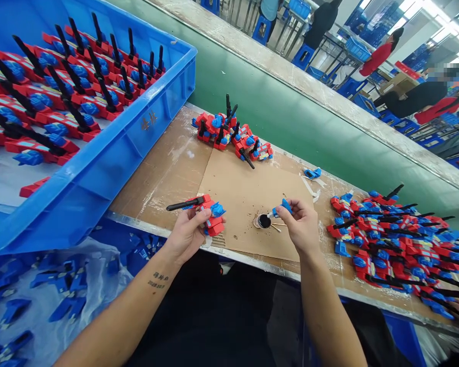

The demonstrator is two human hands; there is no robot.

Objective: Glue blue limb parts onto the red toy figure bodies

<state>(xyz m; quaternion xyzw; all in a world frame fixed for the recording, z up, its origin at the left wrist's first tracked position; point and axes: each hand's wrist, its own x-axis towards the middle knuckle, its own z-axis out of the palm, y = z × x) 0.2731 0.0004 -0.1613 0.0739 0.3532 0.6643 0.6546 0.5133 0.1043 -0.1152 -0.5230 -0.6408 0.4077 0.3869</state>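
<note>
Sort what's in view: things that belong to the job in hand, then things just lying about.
Seemingly part of the job:
- red-and-blue figure, left hand
- blue piece, right hand
- cup of dark material
- heaped figures
- blue crate of figures

Probably just lying about:
- white scraps
- background stool

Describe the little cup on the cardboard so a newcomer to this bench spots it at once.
From the big blue crate, go right to the brown cardboard sheet. Near its front edge, just by the blue piece in the right hand, sits the small round cup. Unlike the red-and-blue figures farther back, it shows black contents, with dark specks scattered around it.
</note>
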